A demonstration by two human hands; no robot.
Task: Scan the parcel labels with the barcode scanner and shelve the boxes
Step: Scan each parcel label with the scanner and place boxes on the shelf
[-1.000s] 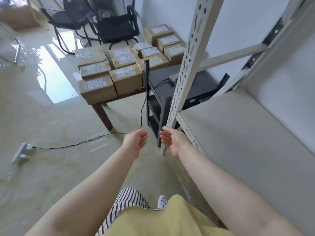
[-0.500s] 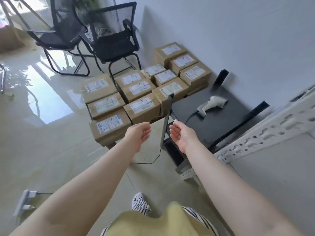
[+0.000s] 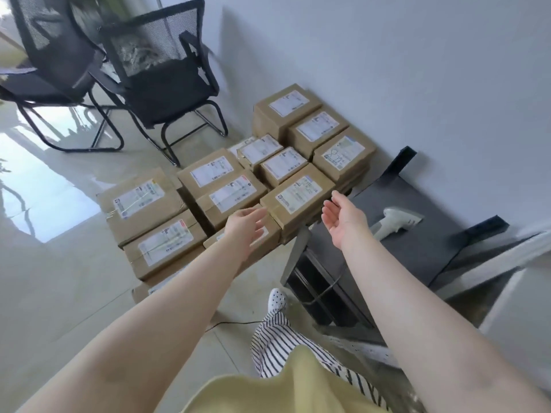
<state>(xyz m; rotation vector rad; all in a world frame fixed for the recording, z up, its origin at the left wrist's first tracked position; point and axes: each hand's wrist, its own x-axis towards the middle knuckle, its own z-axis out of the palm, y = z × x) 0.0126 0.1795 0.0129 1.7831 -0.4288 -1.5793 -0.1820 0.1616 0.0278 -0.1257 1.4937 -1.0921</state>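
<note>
Reaching over blurred-label cardboard boxes [image 3: 298,201]: your left hand [image 3: 244,223] and right hand [image 3: 343,219], both spread wide, empty; white scanner [image 3: 396,220] half hidden.

Two black mesh chairs [image 3: 155,76], glossy tiled floor [image 3: 53,263], white wall [image 3: 417,70].

Both hands reach out empty, fingers relaxed: left hand [image 3: 244,223] over a labelled box [image 3: 298,198], right hand [image 3: 343,219] just beside it, the scanner [image 3: 396,220] lying beyond its fingers.
</note>
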